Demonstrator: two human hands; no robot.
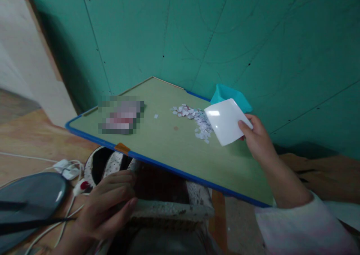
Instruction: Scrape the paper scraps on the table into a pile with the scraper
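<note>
My right hand [255,135] grips a glossy white square plate [227,123] by its right edge, thumb on the face turned to me. The plate is tilted above the green board. Small white paper pieces [194,114] lie scattered beside and partly behind its left edge. Just behind the plate stands a turquoise plastic container [225,92], its front partly covered. My left hand [109,198] hangs low, below the board's near edge, with its fingers loosely bent and the thumb apart. Nothing shows in it.
The green board [168,150] has a blue rim and an orange clip. A pixelated flat object [122,116] lies on its left part, near a single paper piece [156,116]. White cables and a plug [67,168] lie by a grey round seat [36,206]. A green wall [168,41] rises behind.
</note>
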